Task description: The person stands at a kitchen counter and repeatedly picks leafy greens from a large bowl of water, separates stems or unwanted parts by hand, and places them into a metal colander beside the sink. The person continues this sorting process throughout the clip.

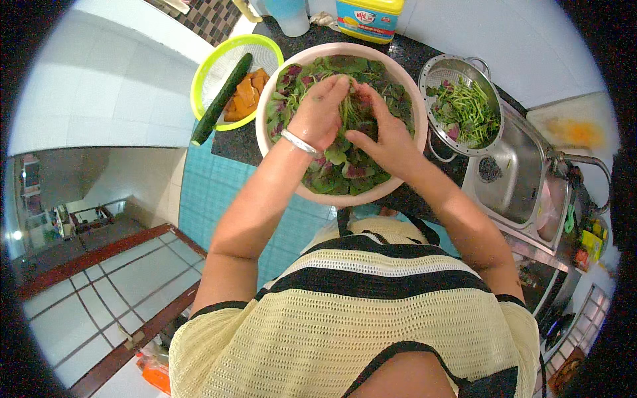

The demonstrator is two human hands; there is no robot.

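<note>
A wide pale pink basin (pixel 420 117) full of amaranth greens (pixel 338 176), green leaves with purple centres, sits in front of me on the counter. Over the basin, my left hand (pixel 321 112), with a silver bangle at its wrist, grips a bunch of green stems (pixel 352 112). Facing it from the right is my right hand (pixel 390 137). Its fingertips are at the top of the bunch, and its thumb is spread well away from the fingers. The left palm and the stems' upper ends are partly hidden by the fingers.
Left of the basin, a lime-rimmed strainer (pixel 199 82) bears a cucumber (pixel 224 97) and brown tofu-like pieces (pixel 245 97). At right, a steel colander (pixel 424 74) holds cut greens (pixel 465 112) beside a steel sink (pixel 517 164) with a faucet (pixel 582 159). A yellow-capped detergent jug (pixel 369 22) stands behind.
</note>
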